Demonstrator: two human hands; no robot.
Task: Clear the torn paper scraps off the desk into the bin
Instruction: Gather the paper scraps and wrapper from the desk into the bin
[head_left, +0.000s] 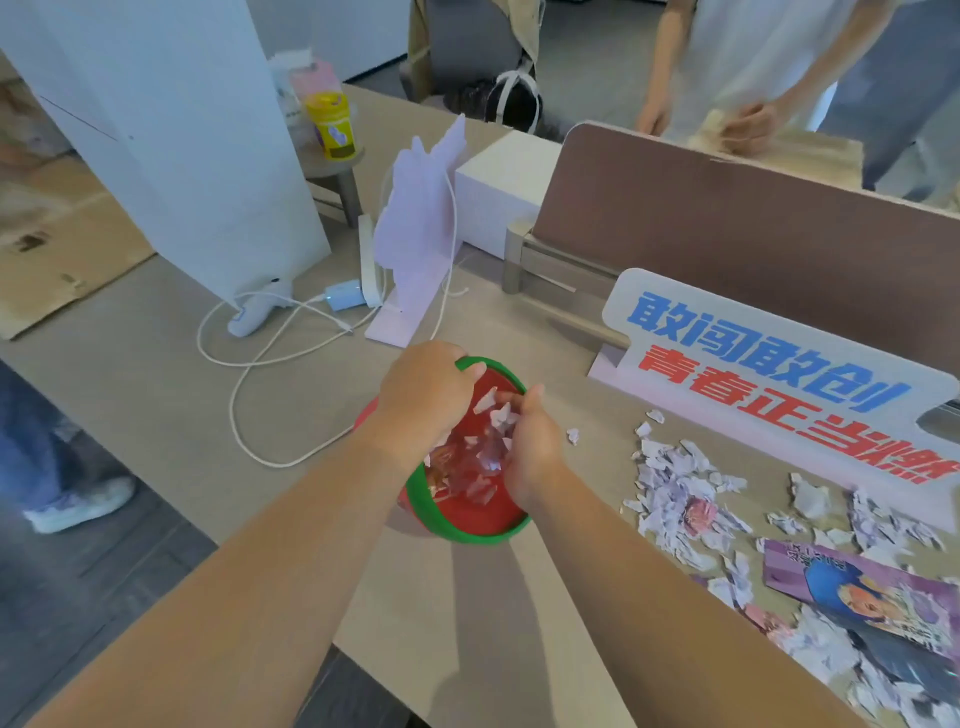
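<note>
A red bin with a green rim (457, 530) stands on the beige desk (171, 332), with white and pale purple paper scraps inside it. My left hand (423, 397) grips the bin's far rim. Over the bin's mouth, my right hand (530, 447) has its fingers loosely apart while scraps (496, 413) drop from them. Many more torn scraps (675, 488) lie spread on the desk to the right, and one small scrap (572, 435) sits alone close to the bin.
A colourful printed sheet (862, 597) lies among the scraps at the right. A sign with blue and red characters (769, 374) stands behind them, before a brown divider (753, 228). White cables (244, 379), a charger and a pink stand sit at the left. Another person stands beyond the divider.
</note>
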